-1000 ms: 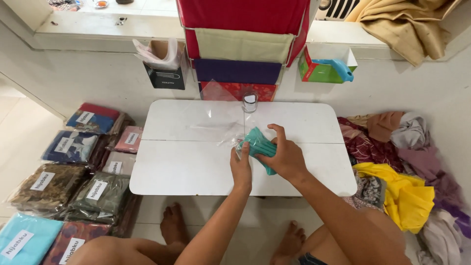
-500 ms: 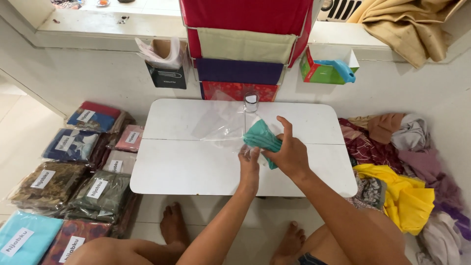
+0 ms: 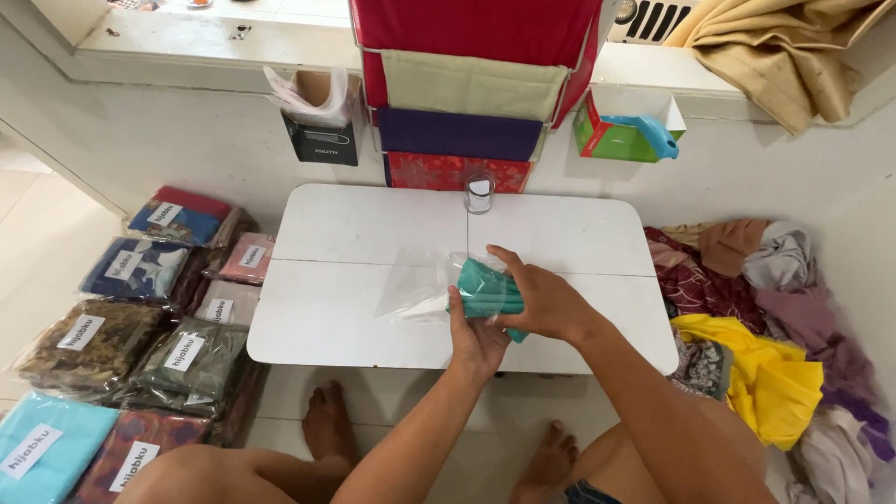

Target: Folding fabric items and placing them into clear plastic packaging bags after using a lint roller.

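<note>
A folded teal cloth (image 3: 483, 287) lies half inside a clear plastic bag (image 3: 417, 287) above a low white table (image 3: 355, 233). My right hand (image 3: 539, 301) grips the cloth from the right side. My left hand (image 3: 476, 338) holds the cloth and the bag's open end from below. The bag's empty end points left over the table.
A small glass (image 3: 480, 194) stands at the table's far edge. Several bagged, labelled cloths (image 3: 140, 327) lie on the floor at left. Loose cloths (image 3: 765, 327) are piled at right. A stack of folded fabrics (image 3: 467, 93) and two small boxes sit by the wall. My feet are under the table.
Both hands have come down and nearer to the table's front edge with the cloth. The teal cloth now sits further into the bag.
</note>
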